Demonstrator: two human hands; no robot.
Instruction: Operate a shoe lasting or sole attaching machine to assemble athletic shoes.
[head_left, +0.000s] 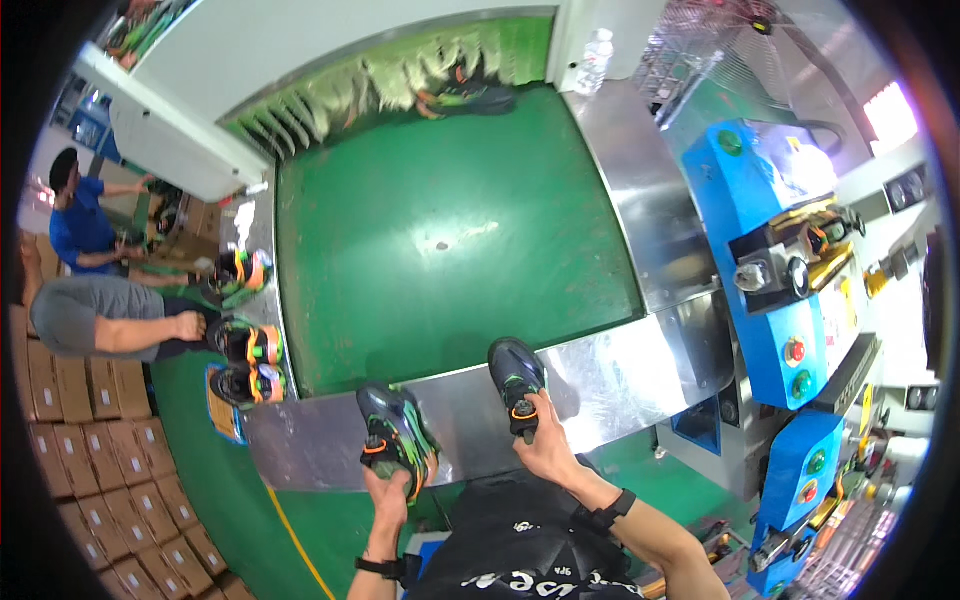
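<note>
My left hand (387,490) is closed on the heel end of a dark sneaker (393,420) with green and orange sides and an orange-ringed dial on it. Its toe points away from me, over the near metal ledge (460,405). To the right, my right hand (546,445) grips the heel end of a matching sneaker (515,368), toe also pointing away. Both shoes are apart from each other. My palms and the fingers under the heels are partly hidden.
Beyond the ledge lies a green conveyor belt (440,200); another shoe (465,98) sits by a fringed opening. More sneakers (250,340) line the left ledge near two people. Blue machines (770,330) stand right, a plastic bottle (596,62) far right, stacked cartons (110,450) left.
</note>
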